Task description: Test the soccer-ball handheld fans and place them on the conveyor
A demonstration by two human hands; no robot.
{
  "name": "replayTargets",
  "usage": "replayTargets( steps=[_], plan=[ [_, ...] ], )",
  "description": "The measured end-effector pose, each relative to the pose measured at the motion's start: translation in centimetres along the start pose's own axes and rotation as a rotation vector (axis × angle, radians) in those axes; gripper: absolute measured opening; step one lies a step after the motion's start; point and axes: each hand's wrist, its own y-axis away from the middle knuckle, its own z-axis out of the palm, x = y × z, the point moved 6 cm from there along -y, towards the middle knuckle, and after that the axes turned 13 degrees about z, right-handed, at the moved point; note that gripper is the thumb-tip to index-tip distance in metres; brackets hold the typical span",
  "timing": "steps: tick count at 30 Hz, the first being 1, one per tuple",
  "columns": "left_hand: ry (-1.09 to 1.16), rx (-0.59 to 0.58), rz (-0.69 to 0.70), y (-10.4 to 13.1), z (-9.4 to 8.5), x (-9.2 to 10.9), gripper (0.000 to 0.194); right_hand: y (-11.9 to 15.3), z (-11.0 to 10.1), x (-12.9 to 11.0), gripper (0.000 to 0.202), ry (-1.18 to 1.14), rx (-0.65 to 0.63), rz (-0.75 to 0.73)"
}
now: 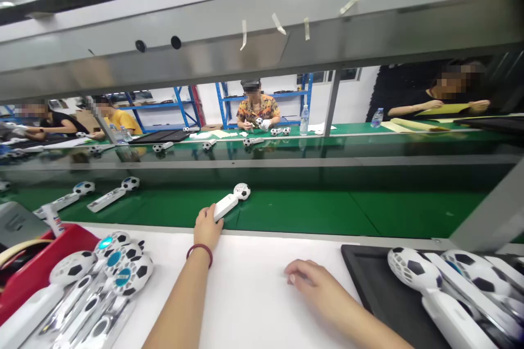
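My left hand (208,226), with a dark red band at the wrist, has its fingers closed on the white handle of a soccer-ball fan (226,206). The fan lies slanted over the green conveyor belt (295,212), its ball head pointing away to the right. Over the white work surface (254,289), my right hand (305,278) hovers or rests with bent fingers slightly apart and nothing in it.
Several ball fans (129,272) are piled at the left beside a red bin (77,234). A black tray (380,283) at the right holds more. Other fans (112,196) lie along the belt. A metal beam (245,38) crosses above; people sit across the line.
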Motion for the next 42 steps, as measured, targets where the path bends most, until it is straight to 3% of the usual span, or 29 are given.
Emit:
replayTargets(
  steps=[4, 8, 13, 19, 24, 28, 32, 37, 42],
  plan=[
    [0.264, 0.071, -0.098, -0.2, -0.2, 0.5, 0.039, 0.0, 0.0, 0.0, 0.023, -0.007, -0.01, 0.004],
    [0.644, 0.134, -0.26, 1.1, 0.5, 2.7, 0.021, 0.0, 0.0, 0.0, 0.023, -0.032, -0.013, -0.011],
    [1.151, 0.108, -0.438, 6.2, 2.9, 8.0, 0.016, -0.2, 0.0, 0.3, 0.027, -0.094, -0.01, -0.01],
    [1.7, -0.084, -0.711, 12.3, 5.4, 12.9, 0.014, -0.7, -0.6, 0.7, 0.072, -0.418, -0.021, 0.01],
    [1.662, -0.336, -0.717, 13.9, 6.5, 13.9, 0.02, -0.4, -1.2, -0.1, 0.086, -0.624, -0.017, 0.018],
    [1.627, -0.644, -0.557, 14.8, 6.6, 15.1, 0.03, 0.1, -1.5, -1.0, 0.087, -0.726, -0.033, -0.032],
    [1.57, -0.897, -0.388, 15.4, 6.1, 16.3, 0.06, 0.3, -2.1, -1.0, 0.082, -0.776, 0.019, -0.045],
    [1.485, -1.035, -0.33, 15.3, 5.5, 16.6, 0.076, 0.3, -2.4, -0.7, 0.076, -0.635, 0.055, 0.001],
    [1.438, -1.061, -0.324, 15.5, 5.5, 16.4, 0.078, 0.8, -2.2, -1.2, 0.069, -0.598, 0.014, -0.011]
  ],
)
